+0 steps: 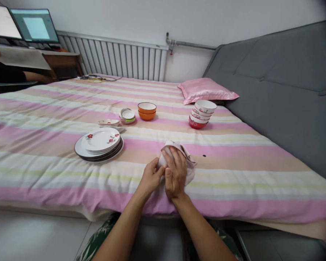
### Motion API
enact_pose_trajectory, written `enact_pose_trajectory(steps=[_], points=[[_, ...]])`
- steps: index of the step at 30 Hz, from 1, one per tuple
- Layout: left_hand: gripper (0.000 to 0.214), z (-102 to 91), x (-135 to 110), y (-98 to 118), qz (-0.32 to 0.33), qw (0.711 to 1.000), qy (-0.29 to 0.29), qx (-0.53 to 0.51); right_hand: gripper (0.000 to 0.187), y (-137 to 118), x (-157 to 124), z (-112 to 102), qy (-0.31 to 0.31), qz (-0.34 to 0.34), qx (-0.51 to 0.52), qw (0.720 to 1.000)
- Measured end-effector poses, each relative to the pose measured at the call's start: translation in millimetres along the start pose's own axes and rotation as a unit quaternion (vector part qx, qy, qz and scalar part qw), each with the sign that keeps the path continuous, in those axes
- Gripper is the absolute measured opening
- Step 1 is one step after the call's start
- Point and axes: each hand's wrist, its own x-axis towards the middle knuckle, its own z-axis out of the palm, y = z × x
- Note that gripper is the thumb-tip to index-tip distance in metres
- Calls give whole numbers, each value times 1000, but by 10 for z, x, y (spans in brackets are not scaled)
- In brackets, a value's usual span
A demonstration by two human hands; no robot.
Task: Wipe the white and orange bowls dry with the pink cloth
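My left hand (151, 177) and my right hand (176, 173) meet over the near edge of the bed. Together they hold a small white dish (163, 158) wrapped in a pale pink cloth (188, 163). The right hand's fingers press the cloth over the dish. My left hand grips the dish's left side. Most of the dish is hidden by the cloth and my fingers.
On the striped bedspread (43, 145) sit a stack of flowered plates (99, 143), small saucers (127, 115), orange bowls (147, 110) and a stack of red-patterned bowls (202, 114). A pink pillow (206, 90) lies at the back. Another person's arm (29, 76) is at a desk far left.
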Motion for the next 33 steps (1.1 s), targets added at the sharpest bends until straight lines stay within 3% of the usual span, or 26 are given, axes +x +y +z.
enact_pose_trajectory(steps=[5, 13, 18, 25, 30, 33], points=[[25, -66, -27, 152, -3, 999, -23, -35, 47, 48, 58, -83, 48, 10, 95, 994], [34, -294, -16, 354, -32, 998, 7, -55, 42, -73, -26, -100, 108, 70, 199, 972], [36, -423, -1, 352, -58, 996, 23, -69, 30, -87, -19, -94, 117, 65, 188, 973], [39, -394, -24, 350, -92, 992, 40, -73, 31, -86, 14, -106, 78, 25, 137, 987], [37, -296, -8, 307, -59, 995, 69, -49, 39, -88, 38, -82, 10, 5, 108, 994], [40, -277, 18, 237, -10, 994, 103, 28, 40, -85, 41, -76, -31, -1, 115, 993]])
